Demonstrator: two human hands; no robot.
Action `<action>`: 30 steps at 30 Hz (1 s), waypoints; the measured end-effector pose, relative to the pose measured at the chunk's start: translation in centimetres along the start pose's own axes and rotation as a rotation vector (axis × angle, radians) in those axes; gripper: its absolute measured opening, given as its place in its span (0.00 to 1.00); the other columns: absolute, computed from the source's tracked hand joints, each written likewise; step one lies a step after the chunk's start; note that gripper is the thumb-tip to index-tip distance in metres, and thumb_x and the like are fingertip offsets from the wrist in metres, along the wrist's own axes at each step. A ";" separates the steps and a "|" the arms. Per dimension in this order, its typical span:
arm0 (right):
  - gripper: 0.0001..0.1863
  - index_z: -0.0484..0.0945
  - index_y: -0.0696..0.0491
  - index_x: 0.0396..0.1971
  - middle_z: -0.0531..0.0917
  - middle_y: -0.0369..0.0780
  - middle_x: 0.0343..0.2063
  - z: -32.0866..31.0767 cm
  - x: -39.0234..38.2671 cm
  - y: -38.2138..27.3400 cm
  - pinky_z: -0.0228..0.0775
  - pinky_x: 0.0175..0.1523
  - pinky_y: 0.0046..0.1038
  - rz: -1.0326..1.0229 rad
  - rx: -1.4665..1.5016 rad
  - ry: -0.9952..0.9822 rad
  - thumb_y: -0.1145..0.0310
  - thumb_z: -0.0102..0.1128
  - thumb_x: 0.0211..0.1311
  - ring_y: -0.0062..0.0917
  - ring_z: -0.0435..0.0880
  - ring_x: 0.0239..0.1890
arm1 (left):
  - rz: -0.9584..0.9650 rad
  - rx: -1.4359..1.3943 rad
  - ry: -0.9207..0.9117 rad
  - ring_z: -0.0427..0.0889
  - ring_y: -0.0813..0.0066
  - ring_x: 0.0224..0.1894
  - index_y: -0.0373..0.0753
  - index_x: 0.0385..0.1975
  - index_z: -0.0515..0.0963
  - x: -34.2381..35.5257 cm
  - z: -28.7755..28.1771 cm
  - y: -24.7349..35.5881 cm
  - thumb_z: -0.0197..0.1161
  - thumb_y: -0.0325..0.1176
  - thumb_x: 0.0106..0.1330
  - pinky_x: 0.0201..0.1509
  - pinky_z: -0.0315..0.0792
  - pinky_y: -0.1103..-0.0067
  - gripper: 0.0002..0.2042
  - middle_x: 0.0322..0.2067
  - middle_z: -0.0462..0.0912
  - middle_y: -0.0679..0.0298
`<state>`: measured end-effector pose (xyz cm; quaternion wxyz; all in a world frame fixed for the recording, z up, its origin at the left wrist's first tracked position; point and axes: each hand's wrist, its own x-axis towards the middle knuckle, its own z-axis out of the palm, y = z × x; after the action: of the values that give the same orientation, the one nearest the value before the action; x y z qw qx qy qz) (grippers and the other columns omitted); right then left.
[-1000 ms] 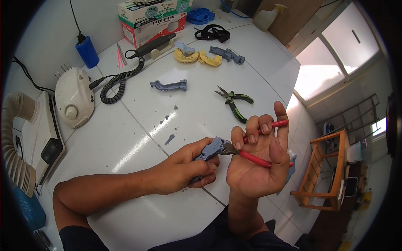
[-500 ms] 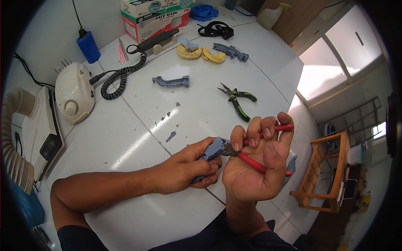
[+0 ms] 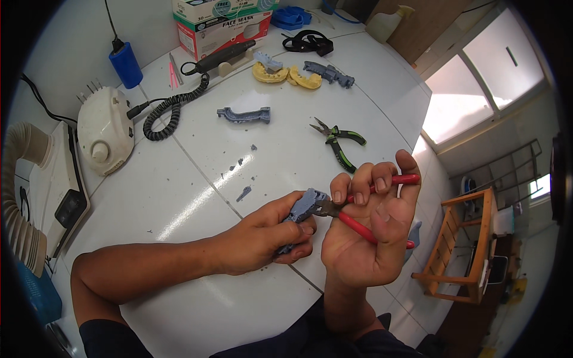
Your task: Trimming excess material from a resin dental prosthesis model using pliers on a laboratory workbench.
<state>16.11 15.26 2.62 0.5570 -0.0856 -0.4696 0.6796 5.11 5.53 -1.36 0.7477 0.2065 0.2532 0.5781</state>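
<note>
My left hand (image 3: pixel 262 238) grips a grey moulded part (image 3: pixel 303 206) just above the white table (image 3: pixel 179 197). My right hand (image 3: pixel 367 232), palm up, holds red-handled pliers (image 3: pixel 370 221), whose jaws bite the upper edge of the grey part. Small grey chips (image 3: pixel 242 192) lie on the table just beyond my left hand.
Green-handled pliers (image 3: pixel 337 143) and another grey part (image 3: pixel 243 114) lie further back. Yellow moulds (image 3: pixel 286 74), a third grey piece (image 3: pixel 328 73), a black handpiece (image 3: pixel 224 56) with coiled cord (image 3: pixel 170 110), a white control box (image 3: pixel 104 131), a blue cylinder (image 3: pixel 125 64) and cardboard boxes (image 3: pixel 218 27) stand behind. A ribbed hose (image 3: pixel 18 197) is left.
Both hands with the grey part and the red pliers have shifted slightly; the pliers stay clamped on the part. Nothing on the table has moved.
</note>
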 end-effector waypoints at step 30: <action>0.25 0.62 0.55 0.51 0.63 0.38 0.36 0.8 -0.7 -0.1 0.62 0.43 0.33 -0.009 0.007 0.104 0.74 0.52 0.48 0.22 0.64 0.33 | 0.055 0.257 0.052 0.68 0.83 0.33 0.38 0.67 0.53 -0.2 1.0 -0.5 0.48 0.30 0.78 0.35 0.65 0.82 0.22 0.36 0.66 0.68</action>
<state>15.93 14.22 2.79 0.5837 -0.1167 -0.4381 0.6736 6.07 5.19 -0.85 0.6921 0.2927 0.3387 0.5662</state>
